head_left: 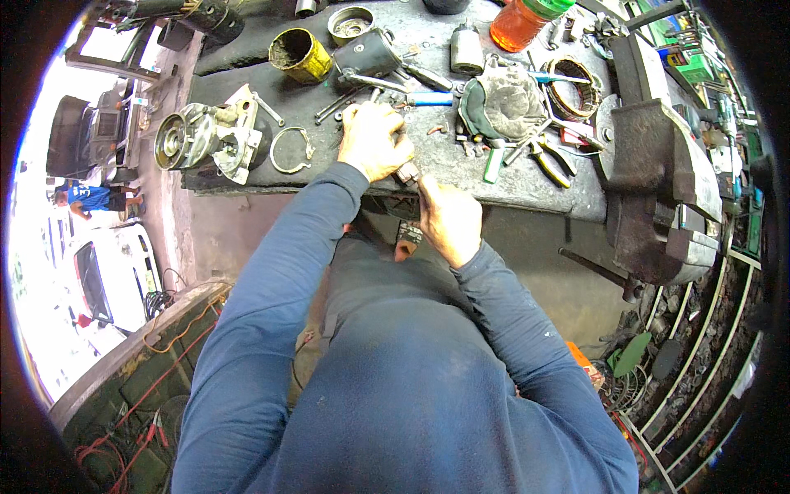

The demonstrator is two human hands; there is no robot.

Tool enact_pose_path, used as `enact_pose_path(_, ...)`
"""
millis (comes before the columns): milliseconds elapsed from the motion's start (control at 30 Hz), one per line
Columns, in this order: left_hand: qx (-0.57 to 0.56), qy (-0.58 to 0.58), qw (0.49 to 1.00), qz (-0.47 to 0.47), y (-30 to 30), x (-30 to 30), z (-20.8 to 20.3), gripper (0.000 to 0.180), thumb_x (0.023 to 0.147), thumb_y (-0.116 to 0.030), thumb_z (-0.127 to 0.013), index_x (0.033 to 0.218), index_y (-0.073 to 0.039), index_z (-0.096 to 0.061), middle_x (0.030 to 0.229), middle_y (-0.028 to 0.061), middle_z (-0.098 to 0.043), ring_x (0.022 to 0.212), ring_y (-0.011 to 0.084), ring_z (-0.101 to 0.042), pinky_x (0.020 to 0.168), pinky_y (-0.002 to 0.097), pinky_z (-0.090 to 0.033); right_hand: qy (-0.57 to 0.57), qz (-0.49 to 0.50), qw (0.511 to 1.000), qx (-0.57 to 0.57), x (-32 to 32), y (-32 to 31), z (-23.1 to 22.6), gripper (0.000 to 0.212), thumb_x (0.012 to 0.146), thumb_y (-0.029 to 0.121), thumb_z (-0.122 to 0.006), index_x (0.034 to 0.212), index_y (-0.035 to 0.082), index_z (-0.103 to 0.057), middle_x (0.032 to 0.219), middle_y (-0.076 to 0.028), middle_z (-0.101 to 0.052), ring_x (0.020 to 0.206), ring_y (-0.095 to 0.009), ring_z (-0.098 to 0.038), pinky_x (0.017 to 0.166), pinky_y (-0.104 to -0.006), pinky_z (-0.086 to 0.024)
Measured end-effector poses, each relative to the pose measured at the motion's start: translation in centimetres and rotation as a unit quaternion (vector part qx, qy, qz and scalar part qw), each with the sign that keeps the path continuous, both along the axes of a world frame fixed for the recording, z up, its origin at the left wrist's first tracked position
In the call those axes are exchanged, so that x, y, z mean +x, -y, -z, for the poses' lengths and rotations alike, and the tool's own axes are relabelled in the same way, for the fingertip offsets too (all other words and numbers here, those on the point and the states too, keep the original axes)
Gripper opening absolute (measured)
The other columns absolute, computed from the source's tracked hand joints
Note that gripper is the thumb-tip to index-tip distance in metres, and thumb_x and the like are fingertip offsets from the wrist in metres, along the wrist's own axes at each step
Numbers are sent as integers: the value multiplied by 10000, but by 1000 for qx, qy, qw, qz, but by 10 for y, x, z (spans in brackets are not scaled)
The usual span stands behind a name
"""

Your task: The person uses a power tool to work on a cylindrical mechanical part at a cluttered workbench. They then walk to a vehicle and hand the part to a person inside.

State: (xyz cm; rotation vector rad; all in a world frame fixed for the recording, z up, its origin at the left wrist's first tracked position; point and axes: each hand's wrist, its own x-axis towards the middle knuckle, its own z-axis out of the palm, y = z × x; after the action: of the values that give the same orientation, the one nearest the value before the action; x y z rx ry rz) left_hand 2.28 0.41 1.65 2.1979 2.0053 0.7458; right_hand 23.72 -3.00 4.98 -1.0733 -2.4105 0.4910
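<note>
At the bench's near edge, my left hand (372, 142) is closed, its fingers curled and its thumb side against a small blocky metal part (406, 173). My right hand (449, 221) comes up from below the edge, its fingers pinched on the lower side of that part. Most of the part is covered by my fingers. Just beyond my left hand lie a blue-handled tool (429, 99) and a black-handled tool (426, 77). To the left are a metal ring clamp (290, 169) and a cast metal housing with a pulley (206, 136).
A black vise (666, 185) stands at the bench's right end. Before it lie pliers (550, 163), a grey glove (510, 100) and a copper-wound ring (572, 89). Farther back are a yellow tin (301, 56), a black motor cylinder (366, 53) and a jar of orange liquid (518, 26).
</note>
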Motion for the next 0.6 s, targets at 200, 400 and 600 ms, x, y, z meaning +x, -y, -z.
enact_pose_path(200, 29, 31, 999, -3, 4, -4, 3, 224, 745, -297, -693, 902, -139, -709, 956, 58, -644, 1014, 305, -585, 958, 485, -374, -21, 39, 998, -33, -14, 1, 12, 139, 927, 100, -709, 1023, 90, -610, 754, -150, -640, 690, -354, -669, 621, -452, -522)
enact_pose_path(400, 79, 55, 995, 12, 7, -3, 5, 185, 754, -222, -675, 916, -141, -715, 1004, 49, -659, 1043, 293, -587, 969, 474, -370, -49, 46, 996, -55, -3, 4, 8, 96, 987, 162, -664, 1019, 109, -591, 670, -121, -616, 612, -341, -643, 571, -463, -512)
enact_pose_path(600, 84, 70, 994, 21, 8, -5, 9, 182, 754, -209, -672, 917, -140, -717, 1028, 55, -659, 1073, 295, -585, 983, 475, -368, -35, 20, 997, -69, -2, -6, 2, 105, 970, 148, -669, 1031, 106, -595, 647, -125, -617, 579, -342, -647, 535, -461, -506)
